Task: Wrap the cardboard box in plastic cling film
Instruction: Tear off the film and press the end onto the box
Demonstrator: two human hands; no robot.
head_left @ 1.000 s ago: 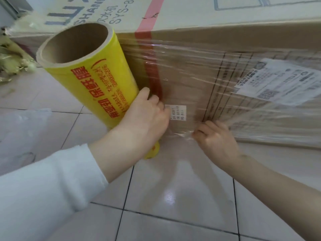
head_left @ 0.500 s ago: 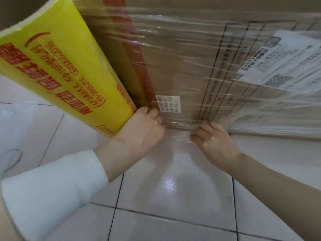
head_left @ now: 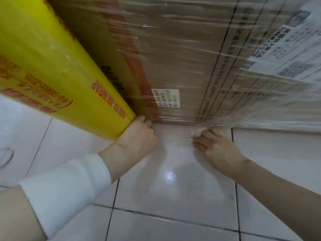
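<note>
A big brown cardboard box (head_left: 182, 54) stands on the floor and fills the top of the head view. Its near side is covered in streaky clear cling film (head_left: 173, 32). A red tape strip (head_left: 132, 54) runs down it. The yellow cling film roll (head_left: 52, 63) with red print leans against the box's left corner. My left hand (head_left: 137, 136) is closed around the roll's lower end at the floor. My right hand (head_left: 217, 146) pinches a bunched edge of film (head_left: 201, 131) at the box's bottom edge.
White floor tiles (head_left: 173, 197) with dark grout lines lie in front of the box. A white shipping label (head_left: 286, 53) and a small white sticker (head_left: 165, 98) sit under the film. Something pale lies on the floor at the far left (head_left: 7, 153).
The view has dropped closer to the box's base. The roll has come down along the left corner with my left hand. My right hand has gathered film at the bottom edge.
</note>
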